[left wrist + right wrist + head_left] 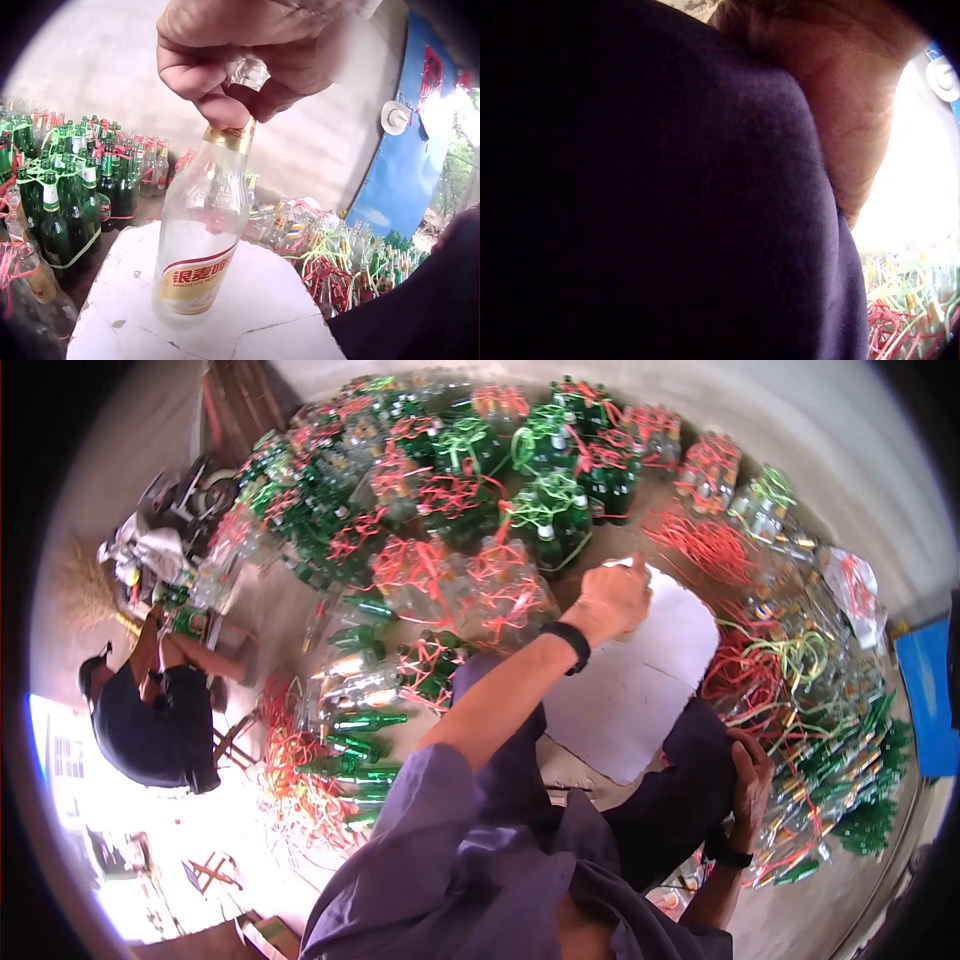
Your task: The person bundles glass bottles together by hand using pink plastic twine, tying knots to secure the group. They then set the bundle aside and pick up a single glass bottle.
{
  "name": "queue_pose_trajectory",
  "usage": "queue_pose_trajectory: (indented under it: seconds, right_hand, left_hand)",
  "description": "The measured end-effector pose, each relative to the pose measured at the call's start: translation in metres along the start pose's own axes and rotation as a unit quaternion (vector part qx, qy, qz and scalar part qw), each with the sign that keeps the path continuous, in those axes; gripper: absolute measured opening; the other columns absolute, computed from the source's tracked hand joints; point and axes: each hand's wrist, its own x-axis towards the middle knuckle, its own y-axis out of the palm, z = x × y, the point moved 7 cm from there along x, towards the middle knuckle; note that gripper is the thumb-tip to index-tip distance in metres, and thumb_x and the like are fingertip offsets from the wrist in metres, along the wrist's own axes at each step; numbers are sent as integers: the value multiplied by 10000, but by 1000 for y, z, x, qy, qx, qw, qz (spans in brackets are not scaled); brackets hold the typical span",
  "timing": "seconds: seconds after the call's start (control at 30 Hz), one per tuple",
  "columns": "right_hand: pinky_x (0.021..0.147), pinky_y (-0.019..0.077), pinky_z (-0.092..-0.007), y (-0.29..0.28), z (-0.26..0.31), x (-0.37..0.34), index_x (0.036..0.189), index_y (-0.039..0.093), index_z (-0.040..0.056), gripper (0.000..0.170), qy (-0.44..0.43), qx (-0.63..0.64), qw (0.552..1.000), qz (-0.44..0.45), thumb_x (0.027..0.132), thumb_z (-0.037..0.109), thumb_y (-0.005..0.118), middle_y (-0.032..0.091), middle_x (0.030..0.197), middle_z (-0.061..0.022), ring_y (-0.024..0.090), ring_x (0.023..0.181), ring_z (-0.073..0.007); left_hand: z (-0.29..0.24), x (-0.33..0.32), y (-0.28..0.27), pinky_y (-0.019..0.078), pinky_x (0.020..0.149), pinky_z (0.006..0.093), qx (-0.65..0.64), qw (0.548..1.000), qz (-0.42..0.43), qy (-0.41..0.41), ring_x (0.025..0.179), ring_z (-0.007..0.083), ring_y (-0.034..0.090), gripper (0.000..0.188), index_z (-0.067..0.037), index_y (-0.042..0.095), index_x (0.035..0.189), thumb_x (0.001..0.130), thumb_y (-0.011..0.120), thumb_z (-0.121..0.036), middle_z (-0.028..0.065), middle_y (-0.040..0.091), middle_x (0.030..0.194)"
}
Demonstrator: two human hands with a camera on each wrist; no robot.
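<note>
My left hand (612, 597) (247, 52) grips a clear glass bottle (199, 247) by its neck, fingers curled round the top. The bottle has gold foil at the neck and a red-and-gold label; it leans slightly over a cracked white board (625, 700) (277, 330), its base close over the surface. From the head view the hand mostly covers it. A shiny clear piece (249, 73) shows between the fingers at its mouth. Over at the right, my right hand (752, 780) (847, 112) rests on the dark-trousered knee (700, 755), fingers relaxed.
Bundles of green and clear bottles (470, 510) tied with pink and green straps crowd the far side. Loose red straps (700, 545) lie beyond the board. More bottles (850, 760) stand at right near a blue panel (925, 700). A seated person (150, 710) is at left.
</note>
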Motion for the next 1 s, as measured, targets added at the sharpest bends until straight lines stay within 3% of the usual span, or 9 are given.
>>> queue_pose_trajectory:
  seconds: [0.27, 0.47, 0.6, 0.73, 0.8, 0.87, 0.9, 0.93, 1.0]
  right_hand:
    - [889, 443, -299, 6, -3, 4, 1112, 702, -56, 373, -11, 21, 1000, 2, 935, 258, 604, 699, 990, -87, 597, 936, -159]
    - [1003, 425, -340, 5, -4, 8, 1154, 705, -32, 383, -21, -14, 1000, -14, 968, 281, 587, 710, 1096, -134, 614, 1053, -222]
    - [1017, 419, -358, 7, 8, 11, 1169, 704, -27, 397, -61, -99, 993, 4, 994, 293, 549, 705, 1133, -137, 610, 1091, -250]
    - [992, 438, -356, 12, 5, 17, 1192, 693, -29, 388, -47, -73, 996, 37, 1002, 269, 533, 700, 1126, -135, 619, 1064, -253]
    - [980, 447, -363, 18, 11, 19, 1187, 686, -35, 391, -41, -75, 995, 42, 1010, 269, 515, 697, 1123, -139, 623, 1050, -257]
    - [977, 450, -368, 17, 11, 25, 1177, 682, -35, 405, -80, -115, 988, 60, 1019, 288, 498, 693, 1125, -145, 622, 1049, -255]
    - [966, 452, -381, 20, 13, 25, 1146, 675, -34, 405, -95, -127, 986, 58, 1041, 279, 440, 684, 1109, -157, 621, 1033, -272]
    - [966, 452, -381, 23, 14, 26, 1146, 675, -34, 405, -95, -130, 985, 66, 1041, 279, 440, 684, 1109, -157, 621, 1033, -272]
    - [956, 449, -392, 27, 21, 27, 1132, 665, -33, 405, -141, -183, 970, 71, 1060, 248, 382, 672, 1086, -169, 618, 1016, -299]
  left_hand:
    - [18, -32, -43, 575, 767, 487, -59, 997, 43, -22, 878, 402, 713, 625, 13, 461, 1326, 879, 655, -378, 248, 712, 908]
    - [127, -130, -144, 522, 629, 346, -225, 970, -93, -2, 679, 195, 664, 358, -30, 665, 1160, 906, 711, -277, 125, 693, 808]
    - [267, -267, -157, 551, 656, 393, -168, 941, -129, -263, 739, 276, 717, 309, -99, 696, 1174, 903, 648, -239, 152, 717, 835]
    - [404, -451, -51, 578, 639, 424, 8, 915, -20, -402, 813, 283, 738, 108, -91, 725, 918, 850, 661, -144, 121, 702, 797]
    - [415, -533, 13, 589, 593, 410, 168, 953, 65, -245, 775, 283, 732, 73, -69, 686, 794, 806, 678, -142, 109, 679, 769]
    - [399, -588, 74, 584, 545, 380, 312, 922, 169, -158, 709, 278, 711, 86, -66, 688, 769, 786, 672, -148, 101, 673, 778]
    - [414, -629, 110, 588, 578, 392, 86, 945, 103, -298, 717, 274, 709, 100, -64, 689, 788, 789, 669, -163, 111, 680, 804]
    - [423, -672, 149, 591, 611, 403, -146, 897, 28, -417, 725, 269, 707, 117, -63, 691, 806, 792, 667, -177, 122, 687, 831]
    - [396, -693, 207, 588, 754, 450, 242, 870, 231, -363, 837, 307, 719, 228, -56, 699, 945, 787, 665, -217, 154, 716, 917]
